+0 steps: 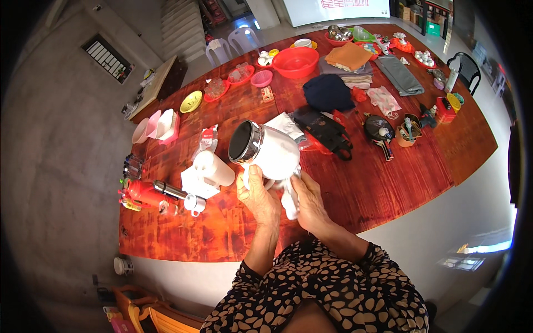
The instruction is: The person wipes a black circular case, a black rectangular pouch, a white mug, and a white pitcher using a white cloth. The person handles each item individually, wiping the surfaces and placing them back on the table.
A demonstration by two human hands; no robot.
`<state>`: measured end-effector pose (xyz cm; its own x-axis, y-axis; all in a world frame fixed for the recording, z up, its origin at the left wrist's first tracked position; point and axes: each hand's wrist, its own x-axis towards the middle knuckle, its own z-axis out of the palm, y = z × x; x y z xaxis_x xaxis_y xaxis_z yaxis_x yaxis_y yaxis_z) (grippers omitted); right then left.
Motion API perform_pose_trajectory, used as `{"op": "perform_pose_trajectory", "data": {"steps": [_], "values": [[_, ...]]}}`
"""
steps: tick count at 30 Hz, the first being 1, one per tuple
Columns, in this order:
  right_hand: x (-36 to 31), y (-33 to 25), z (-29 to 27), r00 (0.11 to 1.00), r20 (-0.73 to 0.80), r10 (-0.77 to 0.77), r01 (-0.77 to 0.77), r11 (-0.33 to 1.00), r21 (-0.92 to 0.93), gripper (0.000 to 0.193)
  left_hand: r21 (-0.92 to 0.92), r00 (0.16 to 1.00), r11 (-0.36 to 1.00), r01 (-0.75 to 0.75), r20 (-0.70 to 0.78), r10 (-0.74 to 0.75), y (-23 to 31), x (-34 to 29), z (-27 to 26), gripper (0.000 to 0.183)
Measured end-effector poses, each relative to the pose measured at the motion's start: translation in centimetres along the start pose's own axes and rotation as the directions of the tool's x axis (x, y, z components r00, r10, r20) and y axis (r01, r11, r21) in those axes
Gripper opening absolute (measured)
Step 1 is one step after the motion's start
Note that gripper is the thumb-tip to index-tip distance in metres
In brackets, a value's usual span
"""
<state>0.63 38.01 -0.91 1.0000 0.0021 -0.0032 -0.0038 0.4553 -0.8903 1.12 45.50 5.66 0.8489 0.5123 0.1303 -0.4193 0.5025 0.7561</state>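
Above the near edge of the table, my left hand [259,197] is closed around the handle side of a large white mug [280,152]. The mug is tilted, and its shiny metal rim with a dark round end points up and to the left. A crumpled white cloth [290,204] is gripped in my right hand [311,202], against the lower right side of the mug. Left of the mug, a white cylinder like a paper roll [214,168] leans on white sheets [191,185]. A small white cup [194,204] lies beside a steel flask [169,190].
Red bottles [147,194] crowd the left edge. Pink and white bins [166,125] and a yellow basket [191,101] stand farther back. A red basin [295,61], folded cloths [347,57], a black bag [325,130] and a dark round pan-like thing [379,129] occupy the far and right side.
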Motion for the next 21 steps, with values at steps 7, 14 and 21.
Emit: {"op": "perform_pose_trajectory", "data": {"steps": [7, 14, 21], "values": [[-1.0, -5.4, -1.7, 0.895, -0.023, -0.446, 0.409, 0.840, -0.357, 0.037, 0.049, 1.000, 0.999, 0.017, -0.025, -0.015, -1.5, 0.9, -1.4, 0.021], [2.7, -7.2, -0.8, 0.756, 0.200, -0.623, 0.553, 0.445, -0.704, 0.042, 0.051, 0.980, 0.980, 0.191, 0.041, -0.193, -2.3, -1.5, -0.9, 0.015], [8.6, -8.0, -3.6, 0.941, 0.335, -0.047, 0.037, 0.999, 0.035, 0.033, 0.162, 0.975, 0.971, 0.176, 0.107, -0.195, -2.3, -2.1, -1.4, 0.014]]}}
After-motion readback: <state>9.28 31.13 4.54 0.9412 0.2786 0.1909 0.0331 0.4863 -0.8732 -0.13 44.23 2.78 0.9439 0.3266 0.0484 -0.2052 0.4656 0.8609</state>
